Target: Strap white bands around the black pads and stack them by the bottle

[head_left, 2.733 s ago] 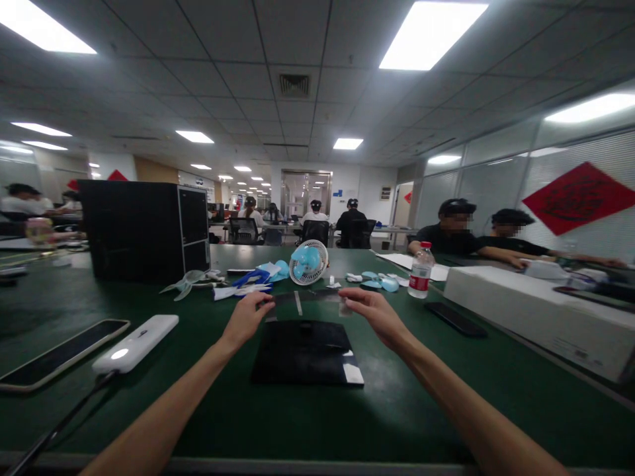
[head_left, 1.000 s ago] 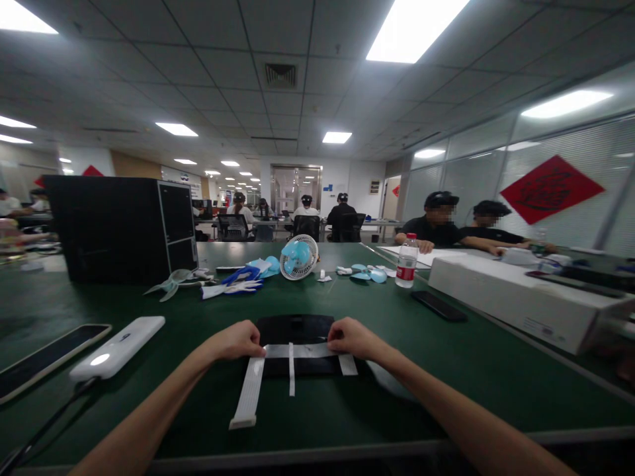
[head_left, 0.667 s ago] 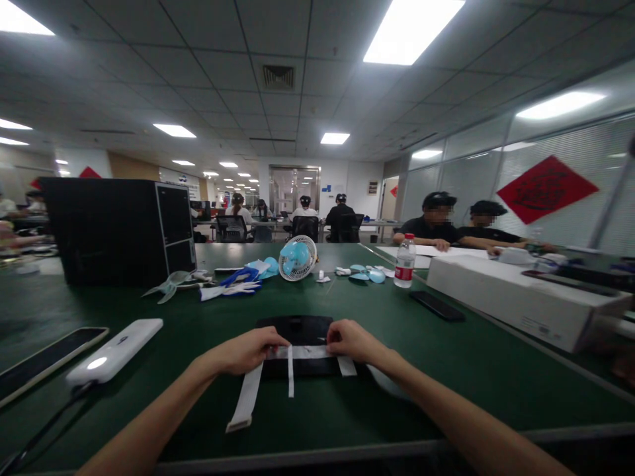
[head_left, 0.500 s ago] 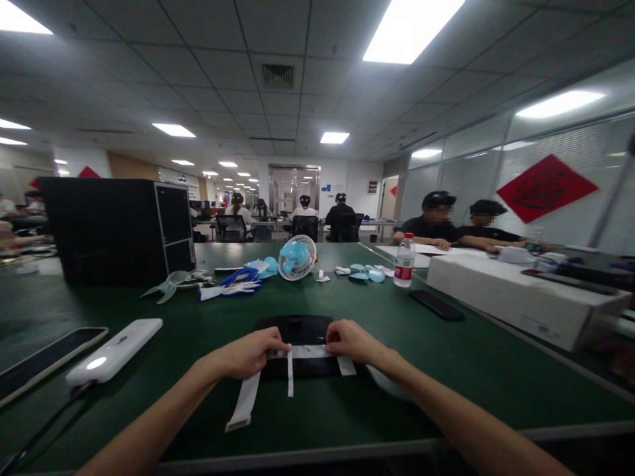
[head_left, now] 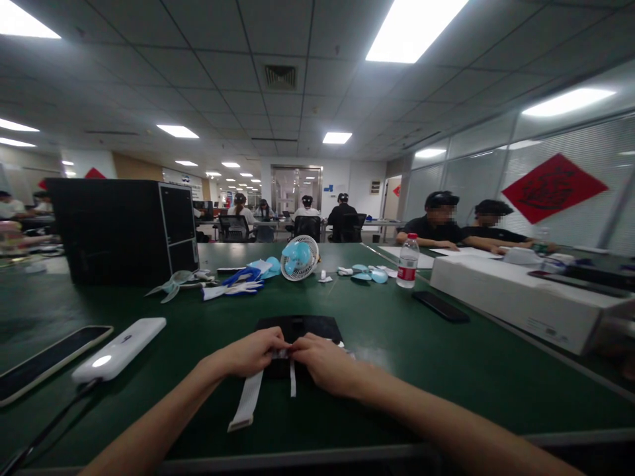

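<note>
A black flat piece (head_left: 297, 322) lies on the green table, crossed by a white band (head_left: 279, 354) that is mostly covered by my hands. My left hand (head_left: 253, 352) is closed, its thumb and index finger pressing on the band. Close against those fingertips is my right hand (head_left: 325, 365), also closed, with its fingers bent down over the band; what they pinch is hidden. A narrow white strip (head_left: 293, 380) hangs down below the meeting fingertips. Toward me, under my left hand, a wider white strap (head_left: 247, 403) stretches out over the table.
A white power bank (head_left: 119, 350) with a cable and a phone (head_left: 54, 360) lie left. Beyond are a black case (head_left: 109, 231), gloves (head_left: 235, 284), a small fan (head_left: 299, 258) and a bottle (head_left: 407, 262). At right are another phone (head_left: 440, 307) and a white box (head_left: 510, 297); two people sit behind.
My right hand has moved left along the white band, from its right part to my left fingertips. My left hand has stayed at the same spot on the band.
</note>
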`<state>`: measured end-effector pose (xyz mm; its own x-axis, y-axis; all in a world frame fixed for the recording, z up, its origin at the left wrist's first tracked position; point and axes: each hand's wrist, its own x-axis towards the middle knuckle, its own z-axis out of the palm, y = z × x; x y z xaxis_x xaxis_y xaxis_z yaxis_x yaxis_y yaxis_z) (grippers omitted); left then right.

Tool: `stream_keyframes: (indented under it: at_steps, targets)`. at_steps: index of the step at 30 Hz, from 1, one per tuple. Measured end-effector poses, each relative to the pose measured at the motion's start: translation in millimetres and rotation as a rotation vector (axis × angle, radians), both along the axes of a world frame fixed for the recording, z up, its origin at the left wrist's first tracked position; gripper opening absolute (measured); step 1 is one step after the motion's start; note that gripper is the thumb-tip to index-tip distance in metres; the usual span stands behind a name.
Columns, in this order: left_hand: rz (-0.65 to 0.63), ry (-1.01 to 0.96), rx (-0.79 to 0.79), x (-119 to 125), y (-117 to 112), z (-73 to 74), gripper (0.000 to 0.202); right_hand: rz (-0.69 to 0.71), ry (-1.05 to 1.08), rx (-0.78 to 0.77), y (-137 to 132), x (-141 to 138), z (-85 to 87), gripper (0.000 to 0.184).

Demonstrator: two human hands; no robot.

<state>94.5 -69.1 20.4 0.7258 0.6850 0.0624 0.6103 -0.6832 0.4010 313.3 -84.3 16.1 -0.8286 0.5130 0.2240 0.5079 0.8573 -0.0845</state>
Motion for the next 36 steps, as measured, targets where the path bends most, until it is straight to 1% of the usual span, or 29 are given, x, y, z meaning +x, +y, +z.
stream_keyframes:
  at_steps: [3, 9, 13, 26, 31, 36]
  targets:
    - [-0.009, -0.008, -0.006, -0.6, 0.0, 0.1, 0.032, -0.010, -0.017, 0.021, -2.5, -1.7, -4.8, 0.037]
    - [-0.005, 0.006, 0.033, -0.6, 2.4, -4.7, 0.029, 0.041, 0.025, 0.007, -15.7, 3.6, -9.8, 0.041]
    - [-0.005, 0.006, 0.034, -1.5, 3.8, -6.1, 0.030, 0.060, 0.042, 0.006, -21.5, 6.8, -9.8, 0.042]
    - [-0.009, 0.011, 0.043, -1.3, 2.5, -4.1, 0.033, 0.088, -0.056, -0.004, -29.0, 14.7, -6.6, 0.042]
    - [0.001, 0.007, 0.039, -2.5, 1.6, -3.8, 0.033, 0.081, -0.044, 0.035, -29.8, 14.3, -7.5, 0.040]
    - [0.001, 0.012, 0.047, -1.8, 0.8, -3.4, 0.032, 0.131, -0.037, 0.082, -31.7, 13.4, -7.0, 0.036]
